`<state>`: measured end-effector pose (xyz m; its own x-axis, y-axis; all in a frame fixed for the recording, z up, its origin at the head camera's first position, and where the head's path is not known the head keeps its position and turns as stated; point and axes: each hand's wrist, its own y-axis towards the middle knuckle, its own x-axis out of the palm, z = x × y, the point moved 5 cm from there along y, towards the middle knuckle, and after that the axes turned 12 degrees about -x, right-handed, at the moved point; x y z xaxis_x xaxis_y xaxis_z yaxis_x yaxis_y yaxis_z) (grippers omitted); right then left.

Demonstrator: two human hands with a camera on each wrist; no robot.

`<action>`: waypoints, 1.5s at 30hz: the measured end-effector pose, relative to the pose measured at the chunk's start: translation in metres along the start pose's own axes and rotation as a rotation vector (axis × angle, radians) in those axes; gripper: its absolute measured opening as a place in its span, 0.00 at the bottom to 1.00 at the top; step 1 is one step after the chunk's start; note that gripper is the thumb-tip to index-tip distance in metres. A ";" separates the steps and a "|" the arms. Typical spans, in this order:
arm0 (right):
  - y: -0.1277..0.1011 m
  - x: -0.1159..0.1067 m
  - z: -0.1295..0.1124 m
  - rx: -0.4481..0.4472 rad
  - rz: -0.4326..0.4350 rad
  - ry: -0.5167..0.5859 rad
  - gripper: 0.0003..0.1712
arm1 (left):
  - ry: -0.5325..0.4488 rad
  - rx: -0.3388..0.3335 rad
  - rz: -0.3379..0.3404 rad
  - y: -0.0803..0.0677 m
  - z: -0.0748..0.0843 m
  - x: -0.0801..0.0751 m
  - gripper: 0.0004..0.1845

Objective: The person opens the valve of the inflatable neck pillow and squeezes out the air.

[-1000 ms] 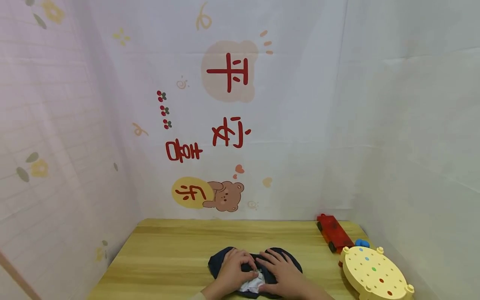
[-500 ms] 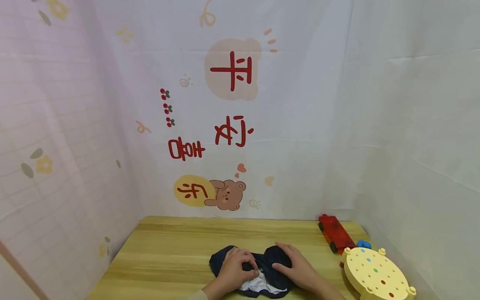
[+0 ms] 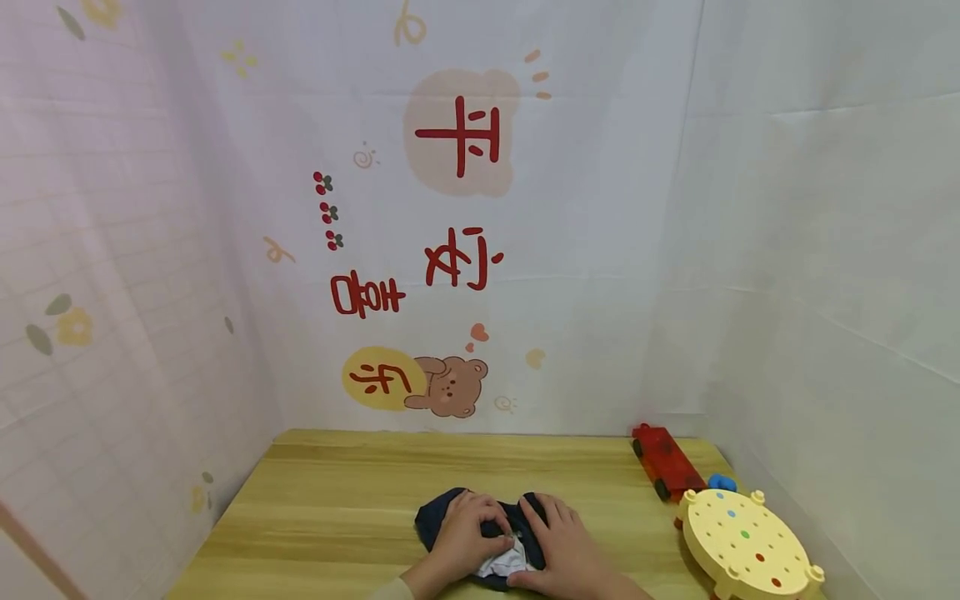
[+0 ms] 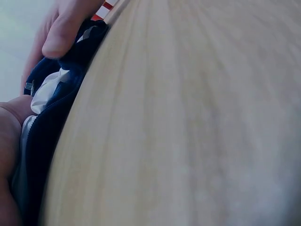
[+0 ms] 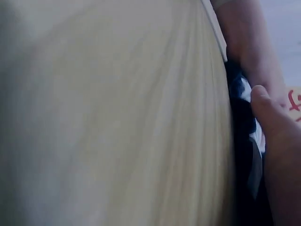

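Observation:
A dark navy zippered pouch (image 3: 431, 523) with a white lining (image 3: 497, 567) lies on the wooden table before me. My left hand (image 3: 467, 537) covers its left half, thumb and forefinger pinching by the opening. Over the right half rests my right hand (image 3: 567, 553), its fingers fairly straight along the far side and the thumb at the white lining. The left wrist view shows the zipper teeth (image 4: 32, 127) along the pouch's edge and a small metal piece (image 4: 29, 86) near my left fingers. Much of the pouch is hidden under both hands.
Right of the hands stands a round yellow toy (image 3: 742, 533) with short pegs and coloured dots. Behind it are a red toy car (image 3: 666, 462) and a small blue piece (image 3: 722, 482). White printed cloth (image 3: 585, 250) closes off the back and sides of the table (image 3: 337, 500).
My right hand shifted right, baring more white lining, then came back left over the pouch. The left hand kept its pinch. The head view tilted slightly.

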<state>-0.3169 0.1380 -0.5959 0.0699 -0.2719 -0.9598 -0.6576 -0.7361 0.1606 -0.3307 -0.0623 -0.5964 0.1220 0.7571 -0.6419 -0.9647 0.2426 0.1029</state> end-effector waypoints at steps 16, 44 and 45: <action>0.007 0.010 -0.010 0.050 -0.079 -0.093 0.63 | 0.022 0.026 0.015 0.000 0.001 0.000 0.08; 0.005 0.001 0.000 0.055 0.171 0.103 0.46 | -0.001 -0.009 -0.030 0.004 0.001 -0.001 0.08; 0.005 -0.003 0.000 0.028 0.224 0.139 0.39 | -0.014 -0.012 -0.037 0.005 0.000 -0.002 0.07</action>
<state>-0.3204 0.1347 -0.5923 0.0212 -0.5101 -0.8598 -0.6883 -0.6312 0.3575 -0.3353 -0.0626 -0.5950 0.1604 0.7563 -0.6342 -0.9622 0.2631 0.0704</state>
